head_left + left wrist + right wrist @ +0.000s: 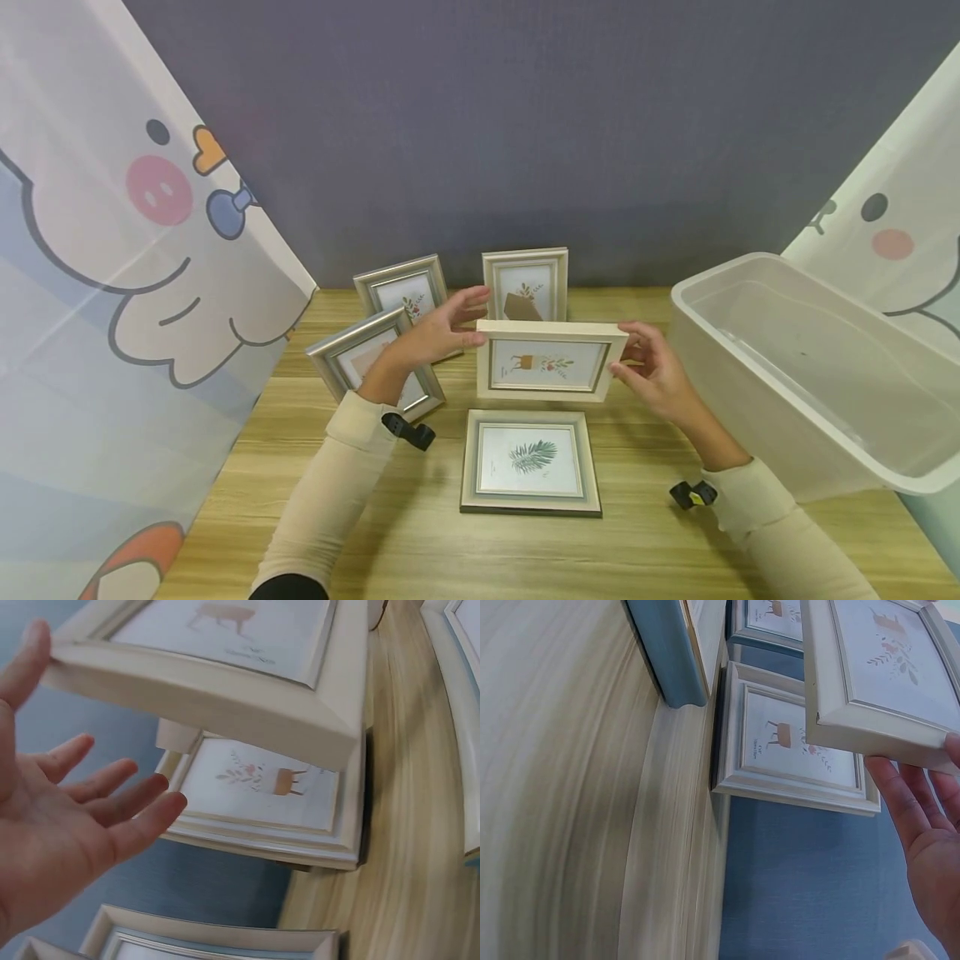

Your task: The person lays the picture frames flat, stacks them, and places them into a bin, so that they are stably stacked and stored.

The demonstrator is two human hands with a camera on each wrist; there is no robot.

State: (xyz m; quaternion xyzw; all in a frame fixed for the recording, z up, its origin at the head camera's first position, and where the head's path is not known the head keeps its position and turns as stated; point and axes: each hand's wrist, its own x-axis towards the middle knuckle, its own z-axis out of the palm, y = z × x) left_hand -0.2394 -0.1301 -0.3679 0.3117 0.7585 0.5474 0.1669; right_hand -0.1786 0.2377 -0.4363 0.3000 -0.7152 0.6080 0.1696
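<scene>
A cream picture frame (552,330) hangs on its side above the table, its print of a deer and flowers facing me. My right hand (654,375) grips its right end, thumb in front and fingers behind. At the left end is my left hand (444,330); in the left wrist view its thumb (30,664) touches the frame's edge while the other fingers are spread and straight, apart from it. Below lies a flat frame (592,467) with a green leaf print. Behind the held one stands another cream frame (525,255), its lower part hidden.
Two silvery frames stand tilted at the left, a rear one (367,287) and a front one (330,362) partly covered by my left forearm. A large whitish plastic bin (720,383) occupies the right side of the wooden table (525,558). A grey wall (480,142) rises behind.
</scene>
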